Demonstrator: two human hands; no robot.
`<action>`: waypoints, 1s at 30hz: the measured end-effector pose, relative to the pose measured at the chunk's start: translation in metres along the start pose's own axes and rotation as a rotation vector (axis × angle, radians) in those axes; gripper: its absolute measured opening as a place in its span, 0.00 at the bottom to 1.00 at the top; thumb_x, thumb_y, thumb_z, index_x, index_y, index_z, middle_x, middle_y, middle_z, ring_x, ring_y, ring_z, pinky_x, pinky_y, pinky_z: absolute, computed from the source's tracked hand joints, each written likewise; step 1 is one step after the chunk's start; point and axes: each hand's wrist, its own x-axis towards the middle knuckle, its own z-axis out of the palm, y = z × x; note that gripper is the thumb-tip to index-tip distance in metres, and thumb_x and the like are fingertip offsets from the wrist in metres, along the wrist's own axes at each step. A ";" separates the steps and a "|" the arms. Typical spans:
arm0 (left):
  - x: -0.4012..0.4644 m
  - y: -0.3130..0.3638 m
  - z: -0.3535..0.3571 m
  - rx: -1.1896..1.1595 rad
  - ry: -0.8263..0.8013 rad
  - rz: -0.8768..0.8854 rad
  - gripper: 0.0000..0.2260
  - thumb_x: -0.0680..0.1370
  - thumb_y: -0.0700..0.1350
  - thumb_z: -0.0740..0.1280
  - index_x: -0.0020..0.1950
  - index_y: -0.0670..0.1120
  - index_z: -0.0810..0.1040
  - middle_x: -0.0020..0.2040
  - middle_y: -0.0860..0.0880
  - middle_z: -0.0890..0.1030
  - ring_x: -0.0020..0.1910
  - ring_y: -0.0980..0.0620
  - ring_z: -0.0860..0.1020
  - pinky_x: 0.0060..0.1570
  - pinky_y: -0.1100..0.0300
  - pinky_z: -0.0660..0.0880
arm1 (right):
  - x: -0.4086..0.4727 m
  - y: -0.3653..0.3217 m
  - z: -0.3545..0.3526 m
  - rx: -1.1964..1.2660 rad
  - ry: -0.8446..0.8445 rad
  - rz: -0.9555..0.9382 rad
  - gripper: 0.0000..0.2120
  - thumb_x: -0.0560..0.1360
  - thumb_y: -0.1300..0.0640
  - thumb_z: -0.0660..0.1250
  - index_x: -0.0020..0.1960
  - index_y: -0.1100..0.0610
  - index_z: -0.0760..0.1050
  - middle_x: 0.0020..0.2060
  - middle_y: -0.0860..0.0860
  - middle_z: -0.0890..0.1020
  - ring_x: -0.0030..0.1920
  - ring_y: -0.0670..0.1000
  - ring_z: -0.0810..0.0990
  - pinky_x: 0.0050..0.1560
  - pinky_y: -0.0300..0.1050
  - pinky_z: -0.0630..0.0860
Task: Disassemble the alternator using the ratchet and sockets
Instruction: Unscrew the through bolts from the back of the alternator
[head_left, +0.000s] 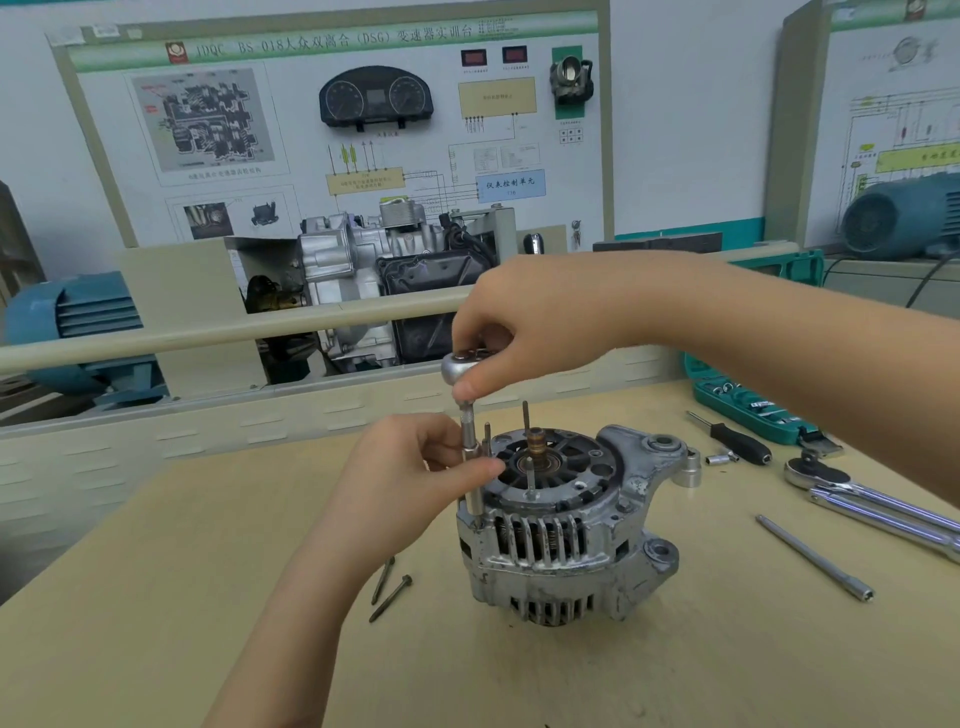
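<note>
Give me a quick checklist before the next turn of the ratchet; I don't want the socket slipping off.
1. Right hand grips the ratchet head: ok.
2. Left hand steadies the extension: ok.
3. Extension upright at the alternator edge: ok.
4. Socket seated on the bolt: cannot tell, hidden.
5. Alternator clamped: not ok, it stands free on the table.
6. Removed bolts lie clear of the work: ok.

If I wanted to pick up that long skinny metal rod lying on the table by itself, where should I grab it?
Probably pinch the extension rod around its middle, coming straight down from above. It lies flat on the table with bare space on both sides, and it is thin and even along its length, so the middle should balance. The thicker socket end points toward you.
</note>
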 end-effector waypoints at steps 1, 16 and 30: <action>0.000 0.000 0.002 0.009 0.022 0.003 0.08 0.67 0.47 0.75 0.32 0.49 0.77 0.27 0.53 0.79 0.25 0.64 0.71 0.26 0.74 0.66 | 0.000 0.000 0.001 -0.001 -0.003 0.013 0.18 0.74 0.41 0.63 0.37 0.55 0.74 0.24 0.43 0.75 0.24 0.40 0.72 0.26 0.25 0.65; 0.003 -0.014 0.015 0.153 -0.001 -0.007 0.22 0.67 0.65 0.64 0.24 0.51 0.65 0.19 0.55 0.65 0.22 0.57 0.64 0.24 0.65 0.58 | 0.000 -0.009 -0.001 -0.026 -0.074 -0.052 0.12 0.77 0.48 0.61 0.40 0.55 0.73 0.28 0.47 0.69 0.29 0.46 0.65 0.32 0.40 0.63; 0.003 -0.015 0.030 0.312 0.131 -0.042 0.25 0.76 0.56 0.59 0.23 0.47 0.56 0.17 0.50 0.61 0.20 0.52 0.61 0.23 0.61 0.57 | 0.000 -0.010 0.074 0.339 0.652 0.054 0.12 0.74 0.50 0.67 0.56 0.52 0.79 0.45 0.45 0.83 0.47 0.43 0.77 0.56 0.43 0.68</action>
